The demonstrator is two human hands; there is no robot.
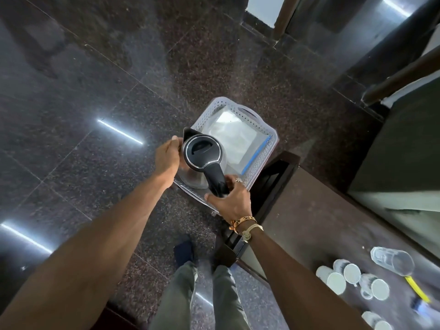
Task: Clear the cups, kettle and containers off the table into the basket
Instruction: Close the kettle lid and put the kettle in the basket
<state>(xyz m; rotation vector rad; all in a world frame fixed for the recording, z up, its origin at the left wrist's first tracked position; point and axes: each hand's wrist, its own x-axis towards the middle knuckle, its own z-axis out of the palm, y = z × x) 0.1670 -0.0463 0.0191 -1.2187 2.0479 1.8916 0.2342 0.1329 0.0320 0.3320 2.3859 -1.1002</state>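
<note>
Head view: white cups [352, 277] and a glass tumbler [392, 260] wait on the table [297, 222], so plenty is left. Right hand [232, 198] grips the electric kettle [202, 153] by its handle, left hand [167, 158] steadies its body, over the perforated basket [262, 160] on the floor.
</note>
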